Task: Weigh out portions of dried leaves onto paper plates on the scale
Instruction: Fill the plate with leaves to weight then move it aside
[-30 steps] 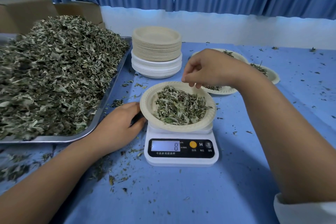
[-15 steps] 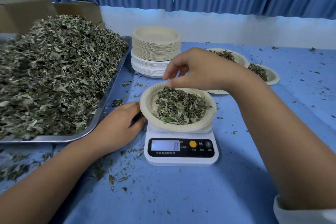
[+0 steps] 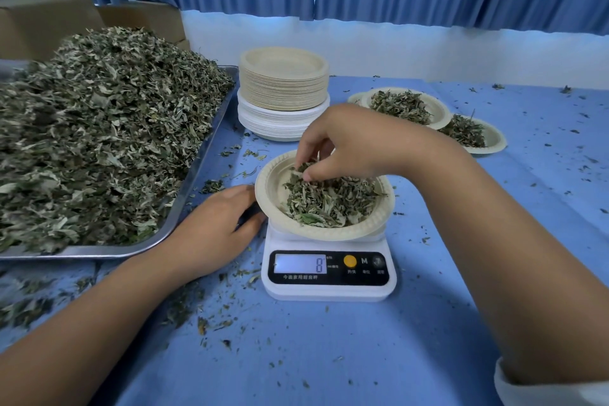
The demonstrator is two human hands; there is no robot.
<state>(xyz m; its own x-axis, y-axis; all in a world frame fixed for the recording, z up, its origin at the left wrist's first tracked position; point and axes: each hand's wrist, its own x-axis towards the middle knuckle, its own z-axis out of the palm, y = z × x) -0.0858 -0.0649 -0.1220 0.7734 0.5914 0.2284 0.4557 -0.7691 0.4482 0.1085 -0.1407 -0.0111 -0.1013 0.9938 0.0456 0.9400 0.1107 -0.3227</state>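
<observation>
A white digital scale stands in the middle of the blue table, its display reading 8. On it rests a cream paper plate holding a heap of dried leaves. My right hand reaches over the plate's far left side, its fingertips pinched into the leaves. My left hand lies palm down on the table, just left of the scale and touching the plate's rim. A big pile of dried leaves fills a metal tray on the left.
A tall stack of empty paper plates stands behind the scale. Two filled plates sit at the back right. Loose leaf bits litter the blue cloth. Cardboard boxes stand behind the tray; blue curtains hang at the back.
My right hand has moved left and down from the plate's far edge into the leaves on the plate. The left hand and the scale reading stay the same.
</observation>
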